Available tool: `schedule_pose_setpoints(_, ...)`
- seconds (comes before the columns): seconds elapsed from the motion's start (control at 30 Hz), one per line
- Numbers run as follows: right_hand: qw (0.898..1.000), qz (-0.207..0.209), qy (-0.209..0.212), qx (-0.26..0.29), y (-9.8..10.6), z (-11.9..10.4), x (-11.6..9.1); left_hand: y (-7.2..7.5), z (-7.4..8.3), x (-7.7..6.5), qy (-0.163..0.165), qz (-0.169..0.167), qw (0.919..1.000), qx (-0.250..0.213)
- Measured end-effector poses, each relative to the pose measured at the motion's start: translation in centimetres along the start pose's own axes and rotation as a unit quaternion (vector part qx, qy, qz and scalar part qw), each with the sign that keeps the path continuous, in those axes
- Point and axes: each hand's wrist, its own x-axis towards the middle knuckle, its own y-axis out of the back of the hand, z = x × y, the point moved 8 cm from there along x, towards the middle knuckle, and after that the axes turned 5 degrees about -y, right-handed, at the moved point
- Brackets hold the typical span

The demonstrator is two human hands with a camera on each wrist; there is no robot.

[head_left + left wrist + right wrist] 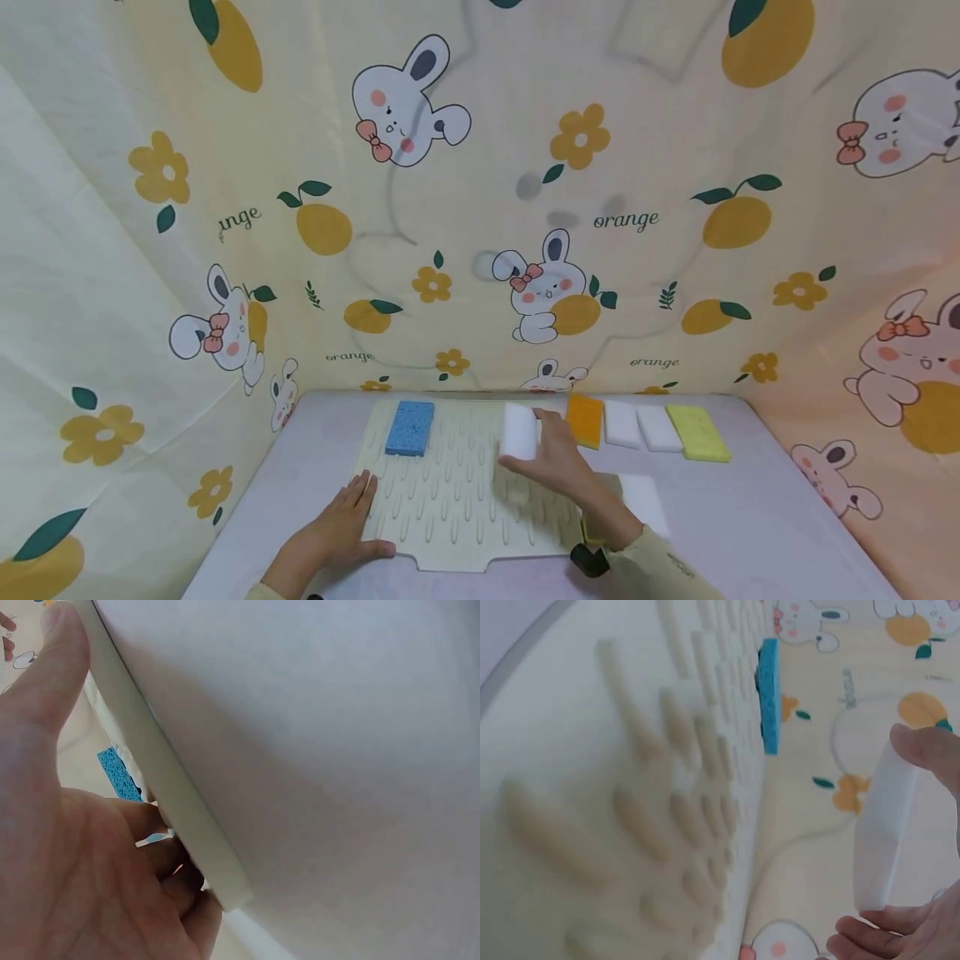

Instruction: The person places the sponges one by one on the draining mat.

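A cream ridged board [457,517] lies flat on the table. My right hand [558,458] holds a white sponge block [520,432] upright above the board's right half. In the right wrist view the thumb and fingers pinch this white block [885,832] at opposite ends, clear of the ridges. My left hand [330,529] rests at the board's front left corner, fingers along the left side and thumb by the front edge. The left wrist view shows the hand [112,855] touching the board's edge [172,795]. A blue sponge [409,428] lies on the board's far left part.
Right of the board stand an orange sponge [585,421], a white block [621,424], another white block [659,427] and a yellow sponge [699,433] in a row. Under my right forearm are a white piece [647,504] and a partly hidden yellow-edged one. Patterned cloth [450,208] hangs behind the table.
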Motion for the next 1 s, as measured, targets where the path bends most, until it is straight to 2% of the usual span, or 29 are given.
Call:
schedule_pose_setpoints(0.33, 0.999, -0.016, -0.001, -0.036, -2.8, -2.2, 0.6, 0.1, -0.1, 0.0, 0.004, -0.003, 1.0, -0.004)
schedule_pose_setpoints(0.5, 0.999, -0.015, 0.002, -0.032, -3.9, -2.7, 1.3, -0.1, -0.4, 0.1, 0.016, -0.014, 0.9997, -0.012)
schedule_pose_setpoints(0.83, 0.999, -0.024, -0.007, -0.023, -6.2, -3.1, 3.3, -0.2, -0.6, 0.3, 0.015, -0.016, 0.9997, -0.005)
schedule_pose_setpoints(1.0, 0.999, -0.032, 0.002, -0.024, -7.6, -3.0, 4.1, -0.3, -0.4, 0.3, 0.007, -0.018, 0.9998, -0.005)
